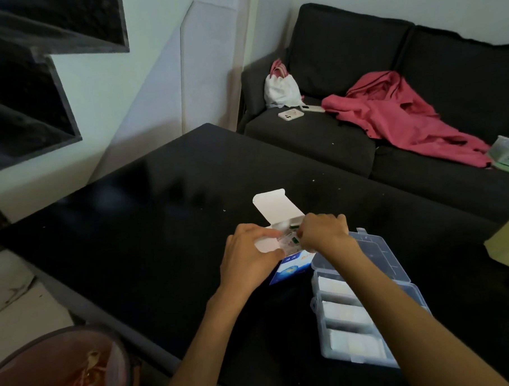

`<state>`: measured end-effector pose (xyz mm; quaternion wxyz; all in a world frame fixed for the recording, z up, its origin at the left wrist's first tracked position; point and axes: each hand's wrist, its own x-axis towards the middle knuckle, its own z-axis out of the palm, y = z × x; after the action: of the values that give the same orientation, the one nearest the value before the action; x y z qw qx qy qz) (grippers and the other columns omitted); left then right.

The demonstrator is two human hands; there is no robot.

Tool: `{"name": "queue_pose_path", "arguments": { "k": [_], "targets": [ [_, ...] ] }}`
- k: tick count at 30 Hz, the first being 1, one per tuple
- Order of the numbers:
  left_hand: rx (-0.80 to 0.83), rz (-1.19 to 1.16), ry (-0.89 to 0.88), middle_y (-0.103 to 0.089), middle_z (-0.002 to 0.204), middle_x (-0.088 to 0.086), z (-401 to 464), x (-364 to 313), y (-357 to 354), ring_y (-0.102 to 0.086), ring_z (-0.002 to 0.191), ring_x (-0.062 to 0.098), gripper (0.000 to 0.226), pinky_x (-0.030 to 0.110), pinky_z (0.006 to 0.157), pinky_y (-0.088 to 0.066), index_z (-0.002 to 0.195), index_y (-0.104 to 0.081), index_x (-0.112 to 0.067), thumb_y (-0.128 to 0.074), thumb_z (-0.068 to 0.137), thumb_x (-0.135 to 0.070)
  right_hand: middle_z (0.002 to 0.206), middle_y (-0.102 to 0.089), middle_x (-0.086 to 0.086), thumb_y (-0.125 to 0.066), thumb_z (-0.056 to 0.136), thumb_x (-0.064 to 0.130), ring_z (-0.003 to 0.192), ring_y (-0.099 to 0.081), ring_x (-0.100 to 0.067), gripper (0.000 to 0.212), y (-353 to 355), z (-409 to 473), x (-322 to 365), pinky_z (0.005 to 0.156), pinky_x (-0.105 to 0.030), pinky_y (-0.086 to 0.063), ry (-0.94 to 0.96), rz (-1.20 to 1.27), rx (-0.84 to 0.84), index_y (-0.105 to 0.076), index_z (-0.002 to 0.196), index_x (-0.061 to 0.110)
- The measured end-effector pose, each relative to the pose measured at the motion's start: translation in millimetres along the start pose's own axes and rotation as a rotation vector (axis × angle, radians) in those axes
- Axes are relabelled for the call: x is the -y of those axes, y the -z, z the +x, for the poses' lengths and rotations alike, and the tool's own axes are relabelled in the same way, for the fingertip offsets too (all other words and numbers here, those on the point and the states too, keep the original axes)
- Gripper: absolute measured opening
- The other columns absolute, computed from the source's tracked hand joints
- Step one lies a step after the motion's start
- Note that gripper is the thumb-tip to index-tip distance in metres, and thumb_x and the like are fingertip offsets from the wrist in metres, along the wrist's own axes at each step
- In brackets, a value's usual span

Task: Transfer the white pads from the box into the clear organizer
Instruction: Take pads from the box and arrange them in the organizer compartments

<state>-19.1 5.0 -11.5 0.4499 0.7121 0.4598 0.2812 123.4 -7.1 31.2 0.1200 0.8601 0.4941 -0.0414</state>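
Hands at the open box (291,262) on our black table (149,226) — both busy at its mouth.

Our left hand (250,258) grips the near side of the white-and-blue box, fingers curled round a side flap, while the long lid flap stands up behind. Our right hand (322,230) reaches into the opening with fingers bent, pinching the small packets (290,238) there — what exactly it has between the fingertips is too blurred to tell. Just to the right of the box, touching it, lies the clear organizer (366,299) with its lid thrown back; white pads (347,311) already fill its three near compartments. Beyond the table stands a dark sofa (358,57) with a pink garment (401,113), a white bag (279,89) and a phone (290,114).
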Motion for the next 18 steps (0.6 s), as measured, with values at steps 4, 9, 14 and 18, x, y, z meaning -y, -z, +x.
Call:
{"name": "queue_pose_path", "arguments": {
  "k": [4, 9, 14, 18],
  "targets": [
    [0.007, -0.051, 0.012, -0.045, 0.110, -0.016, 1, 1, 0, -0.044, 0.116, 0.010, 0.028, 0.037, 0.095, -0.045, 0.099, -0.067, -0.038, -0.074, 0.076, -0.025, 0.125, -0.052, -0.010, -0.062, 0.085, 0.037, 0.123, -0.039, -0.029, 0.044, -5, 9, -2, 0.104, -0.042, -0.026, -0.057, 0.094, 0.100, -0.050, 0.120, 0.014],
    [-0.009, -0.070, 0.007, -0.047, 0.104, -0.017, 0, 2, 2, -0.046, 0.116, 0.013, 0.028, 0.041, 0.093, -0.047, 0.099, -0.067, -0.039, -0.077, 0.074, -0.029, 0.129, -0.043, -0.007, -0.069, 0.076, 0.045, 0.124, -0.032, -0.028, 0.050, -16, 9, -5, 0.103, -0.041, -0.027, -0.052, 0.170, -0.070, -0.059, 0.117, 0.018],
    [-0.014, -0.061, 0.028, -0.046, 0.112, -0.014, 2, 4, 5, -0.039, 0.121, 0.010, 0.036, 0.034, 0.093, -0.044, 0.112, -0.063, -0.034, -0.074, 0.078, -0.028, 0.133, -0.038, -0.007, -0.061, 0.082, 0.050, 0.126, -0.027, -0.030, 0.036, -15, 12, -13, 0.103, -0.043, -0.027, 0.061, 0.185, 0.150, -0.061, 0.113, 0.032],
    [-0.009, 0.015, -0.017, -0.046, 0.127, -0.011, 0, 0, 5, -0.031, 0.124, 0.007, 0.036, 0.024, 0.088, -0.034, 0.116, -0.061, -0.034, -0.068, 0.083, -0.023, 0.133, -0.042, -0.005, -0.059, 0.085, 0.048, 0.127, -0.027, -0.030, 0.039, -16, 15, -17, 0.104, -0.045, -0.026, 0.089, 0.099, 0.145, -0.060, 0.117, 0.027]
  ]
}}
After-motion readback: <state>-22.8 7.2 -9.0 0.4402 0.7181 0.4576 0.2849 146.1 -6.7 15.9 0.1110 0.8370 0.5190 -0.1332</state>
